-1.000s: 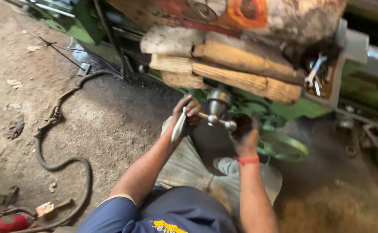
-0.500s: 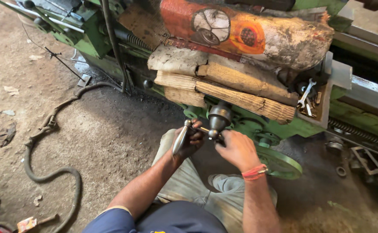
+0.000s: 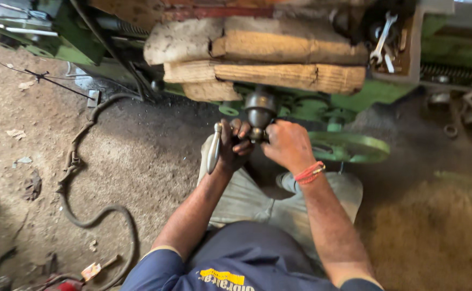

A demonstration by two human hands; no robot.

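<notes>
We see a dark metal knob point(image 3: 260, 110) jutting from the front of a green machine point(image 3: 365, 91), just below a stack of rough wooden blocks point(image 3: 279, 59). The right hand point(image 3: 285, 144) is closed on the small fitting under the knob, fingers curled together around it. The left hand point(image 3: 233, 146) sits against the same spot, fingers wrapped shut around a shiny metal handle point(image 3: 213, 147) that stands nearly upright beside the knuckles. Half a second ago the two hands were slightly apart, with the handle tilted; now they meet at the knob. A red thread band point(image 3: 309, 171) circles the right wrist. A green handwheel point(image 3: 349, 147) lies just beside the right hand. Wrenches point(image 3: 382, 43) rest in a tray upper right, and a dark hose point(image 3: 79, 178) snakes over the dirt floor point(image 3: 25, 129) at left.
</notes>
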